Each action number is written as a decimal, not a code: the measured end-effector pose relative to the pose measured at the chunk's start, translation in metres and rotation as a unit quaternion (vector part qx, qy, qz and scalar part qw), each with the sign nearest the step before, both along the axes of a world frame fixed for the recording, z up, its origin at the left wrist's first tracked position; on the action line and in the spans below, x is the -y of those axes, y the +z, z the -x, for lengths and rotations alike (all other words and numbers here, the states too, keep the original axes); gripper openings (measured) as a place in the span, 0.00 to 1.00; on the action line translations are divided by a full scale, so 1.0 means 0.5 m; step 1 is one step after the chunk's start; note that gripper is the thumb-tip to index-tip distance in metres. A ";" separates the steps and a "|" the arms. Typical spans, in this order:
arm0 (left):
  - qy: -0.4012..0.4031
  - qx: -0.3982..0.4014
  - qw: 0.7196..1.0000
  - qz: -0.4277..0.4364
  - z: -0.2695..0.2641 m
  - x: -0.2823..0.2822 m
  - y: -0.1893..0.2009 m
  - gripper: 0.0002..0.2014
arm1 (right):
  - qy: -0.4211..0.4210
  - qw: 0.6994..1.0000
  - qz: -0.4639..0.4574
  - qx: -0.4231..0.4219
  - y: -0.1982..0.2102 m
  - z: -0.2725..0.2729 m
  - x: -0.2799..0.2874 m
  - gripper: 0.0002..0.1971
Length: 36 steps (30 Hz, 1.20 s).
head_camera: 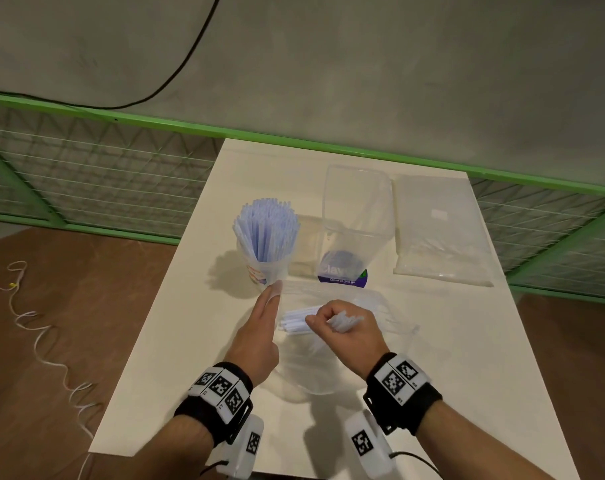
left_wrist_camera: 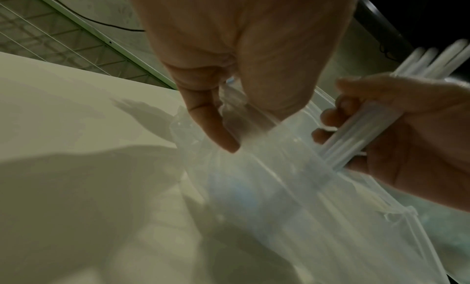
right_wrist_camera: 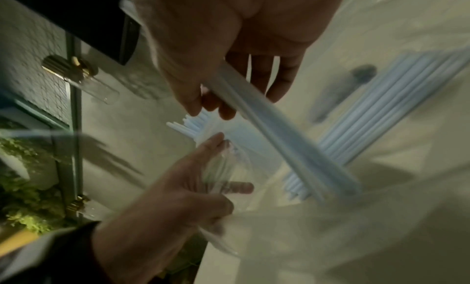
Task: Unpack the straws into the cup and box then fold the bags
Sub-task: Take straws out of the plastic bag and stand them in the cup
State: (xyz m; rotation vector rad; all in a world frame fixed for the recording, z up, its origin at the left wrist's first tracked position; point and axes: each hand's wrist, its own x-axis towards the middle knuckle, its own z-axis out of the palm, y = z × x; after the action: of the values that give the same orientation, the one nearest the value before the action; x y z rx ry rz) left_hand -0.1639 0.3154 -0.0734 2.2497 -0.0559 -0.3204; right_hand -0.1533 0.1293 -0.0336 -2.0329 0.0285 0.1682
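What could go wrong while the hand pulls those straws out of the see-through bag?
The right hand grips a bundle of straws loosely fanned, so some might slip and scatter on the table. The left hand only pinches the thin bag, which may slide. The full cup stands close and could tip.

Just beyond your left fingers [head_camera: 271,294] the cup [head_camera: 264,268] packed with straws blocks a straight reach; the clear box [head_camera: 358,216] stands beyond your right fingers [head_camera: 320,318]. Bare surface [head_camera: 190,306] lies open left of your left fingers and right of the bag [head_camera: 380,317].
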 end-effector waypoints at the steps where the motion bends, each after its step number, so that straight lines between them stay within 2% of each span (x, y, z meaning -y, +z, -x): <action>1: 0.000 0.001 1.000 -0.004 0.000 0.000 -0.001 0.53 | 0.000 1.000 0.001 0.006 -0.005 0.002 0.001 0.11; 5: -0.001 -0.003 1.000 -0.004 0.001 0.003 -0.003 0.53 | -0.018 1.000 0.011 -0.002 -0.028 -0.004 0.010 0.08; 8: 0.003 -0.006 1.000 -0.002 0.001 0.003 -0.001 0.53 | 0.044 0.993 0.107 -0.019 -0.037 -0.014 0.016 0.06; 10: 0.006 -0.007 1.000 -0.001 -0.001 0.002 -0.001 0.53 | 0.053 0.993 0.109 -0.010 -0.023 -0.019 0.016 0.05; 13: 0.016 -0.014 1.000 0.002 -0.002 -0.001 0.002 0.54 | 0.063 0.994 0.078 0.034 0.051 -0.042 0.005 0.04; 17: 0.015 -0.042 0.999 0.001 0.002 -0.009 0.008 0.54 | 0.093 0.992 0.004 0.086 0.207 -0.100 -0.021 0.05; 20: 0.024 -0.058 0.998 -0.012 0.004 -0.014 0.011 0.54 | 0.107 0.984 -0.002 0.145 0.298 -0.156 -0.052 0.05; 22: 0.023 -0.065 0.998 -0.015 0.007 -0.017 0.008 0.55 | 0.115 0.977 0.010 0.180 0.328 -0.193 -0.079 0.06; 24: 0.016 -0.067 0.997 -0.018 0.007 -0.019 0.008 0.55 | 0.122 0.972 0.036 0.200 0.333 -0.226 -0.106 0.07; 31: 0.011 -0.065 0.998 -0.012 0.002 -0.023 0.012 0.54 | 0.155 0.966 0.121 0.167 0.273 -0.270 -0.160 0.06; 36: 0.017 -0.064 0.998 -0.010 -0.003 -0.027 0.004 0.54 | 0.164 0.958 0.157 0.177 0.286 -0.273 -0.153 0.04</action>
State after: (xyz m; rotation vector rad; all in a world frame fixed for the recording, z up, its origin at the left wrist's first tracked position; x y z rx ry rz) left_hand -0.1626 0.3288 -0.0712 2.2414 0.0541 -0.4468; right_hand -0.0169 0.2056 0.1096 -2.3466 -0.5389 0.0025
